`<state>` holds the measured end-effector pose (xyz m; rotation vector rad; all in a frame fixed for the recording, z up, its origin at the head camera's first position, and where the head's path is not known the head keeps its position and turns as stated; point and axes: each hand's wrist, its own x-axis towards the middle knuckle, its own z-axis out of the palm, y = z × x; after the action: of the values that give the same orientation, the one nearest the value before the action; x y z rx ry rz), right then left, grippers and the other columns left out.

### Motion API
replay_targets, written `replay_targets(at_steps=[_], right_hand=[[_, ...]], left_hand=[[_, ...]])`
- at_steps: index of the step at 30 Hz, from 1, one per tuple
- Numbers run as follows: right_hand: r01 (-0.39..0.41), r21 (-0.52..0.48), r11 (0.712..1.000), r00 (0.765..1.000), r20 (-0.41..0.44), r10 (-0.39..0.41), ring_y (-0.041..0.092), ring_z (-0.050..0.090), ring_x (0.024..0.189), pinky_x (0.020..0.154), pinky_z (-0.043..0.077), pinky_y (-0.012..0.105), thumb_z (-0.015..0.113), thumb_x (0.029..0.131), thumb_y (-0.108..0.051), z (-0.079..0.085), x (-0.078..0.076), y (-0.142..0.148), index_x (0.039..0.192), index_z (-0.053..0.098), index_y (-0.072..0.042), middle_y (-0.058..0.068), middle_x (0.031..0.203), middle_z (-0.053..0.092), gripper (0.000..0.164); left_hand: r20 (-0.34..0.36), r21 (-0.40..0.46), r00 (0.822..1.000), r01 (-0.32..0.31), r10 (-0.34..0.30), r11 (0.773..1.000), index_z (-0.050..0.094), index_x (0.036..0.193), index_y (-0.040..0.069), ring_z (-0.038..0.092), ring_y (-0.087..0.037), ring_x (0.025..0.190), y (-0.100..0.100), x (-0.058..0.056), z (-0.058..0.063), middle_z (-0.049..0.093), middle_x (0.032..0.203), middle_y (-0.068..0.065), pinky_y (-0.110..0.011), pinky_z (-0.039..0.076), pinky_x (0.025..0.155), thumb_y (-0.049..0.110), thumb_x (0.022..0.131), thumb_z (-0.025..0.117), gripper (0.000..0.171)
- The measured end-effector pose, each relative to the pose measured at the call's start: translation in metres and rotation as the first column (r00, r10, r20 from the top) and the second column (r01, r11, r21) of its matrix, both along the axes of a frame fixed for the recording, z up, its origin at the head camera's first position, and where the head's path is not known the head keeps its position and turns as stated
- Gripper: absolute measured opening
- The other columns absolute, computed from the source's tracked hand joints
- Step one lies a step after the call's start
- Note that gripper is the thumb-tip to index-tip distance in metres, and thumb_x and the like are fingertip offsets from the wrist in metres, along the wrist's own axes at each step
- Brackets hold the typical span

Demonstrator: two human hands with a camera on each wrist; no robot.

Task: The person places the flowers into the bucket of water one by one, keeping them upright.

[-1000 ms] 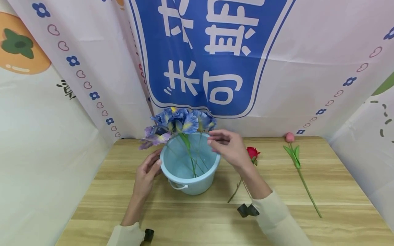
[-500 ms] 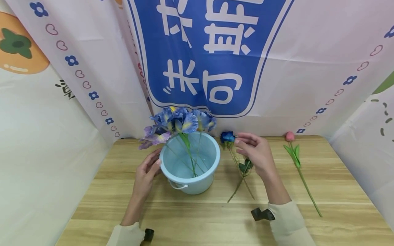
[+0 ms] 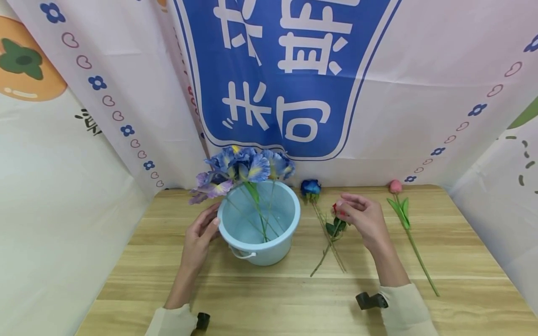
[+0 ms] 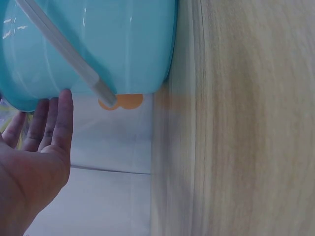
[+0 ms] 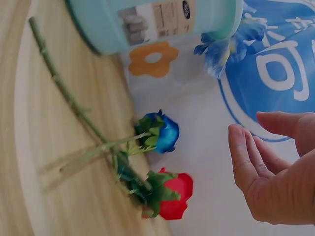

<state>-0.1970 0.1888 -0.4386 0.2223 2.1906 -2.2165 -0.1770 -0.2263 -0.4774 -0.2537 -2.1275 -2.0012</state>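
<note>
A light blue bucket (image 3: 273, 254) stands on the table with blue and purple irises (image 3: 256, 168) in it. My left hand (image 3: 198, 238) touches the bucket's left side near the rim; in the left wrist view its fingers (image 4: 61, 123) lie fairly straight against the wall. My right hand (image 3: 365, 221) hovers over a red rose (image 5: 179, 196), partly covering its bloom in the head view. The right wrist view shows nothing between thumb and fingers, and a gap to the rose. Beside it lies a blue rose (image 3: 311, 187), its stem crossing the red rose's stem.
A pink tulip (image 3: 395, 186) with green leaves lies at the right of the wooden table (image 3: 260, 303). A printed cloth (image 3: 399, 126) hangs behind the table's back edge. The bucket's white handle (image 4: 69, 54) hangs down at its front.
My right hand has moved right and slightly toward me, from the bucket's rim, past the blue rose, to above the red rose. The blue rose has come into view. My left hand stays put.
</note>
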Motion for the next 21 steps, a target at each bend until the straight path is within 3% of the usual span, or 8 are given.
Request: replay_targets(at_steps=[13, 18, 21], right_hand=[[-0.132, 0.039, 0.991, 0.991, 0.038, 0.130, 0.010, 0.076, 0.102, 0.098, 0.067, 0.029, 0.069, 0.104, -0.007, -0.026, -0.027, -0.002, 0.149, 0.051, 0.013, 0.010, 0.120, 0.072, 0.053], [-0.169, 0.108, 0.980, 0.985, 0.033, 0.167, 0.020, 0.075, 0.110, 0.097, 0.067, 0.029, 0.067, 0.104, -0.004, -0.035, -0.037, -0.007, 0.148, 0.052, 0.014, 0.032, 0.137, 0.065, 0.051], [-0.193, 0.166, 0.967, 0.981, 0.039, 0.189, 0.031, 0.073, 0.120, 0.095, 0.067, 0.025, 0.066, 0.104, -0.005, -0.038, -0.042, -0.010, 0.149, 0.053, 0.013, 0.036, 0.145, 0.060, 0.051]], left_hand=[[-0.006, -0.005, 1.000, -0.001, 0.001, 1.000, 0.054, 0.152, -0.004, 0.074, -0.008, 0.116, -0.001, 0.001, 0.001, 0.072, 0.131, 0.006, -0.025, 0.067, 0.093, 0.010, 0.111, 0.058, 0.043], [-0.006, -0.016, 1.000, -0.003, 0.003, 1.000, 0.055, 0.152, -0.003, 0.074, -0.009, 0.116, -0.001, 0.002, 0.001, 0.070, 0.137, -0.009, -0.025, 0.068, 0.092, 0.010, 0.111, 0.057, 0.043], [-0.005, -0.020, 1.000, -0.002, 0.002, 1.000, 0.055, 0.152, -0.003, 0.074, -0.009, 0.116, 0.000, 0.001, 0.001, 0.066, 0.141, -0.022, -0.025, 0.068, 0.091, 0.011, 0.111, 0.057, 0.043]])
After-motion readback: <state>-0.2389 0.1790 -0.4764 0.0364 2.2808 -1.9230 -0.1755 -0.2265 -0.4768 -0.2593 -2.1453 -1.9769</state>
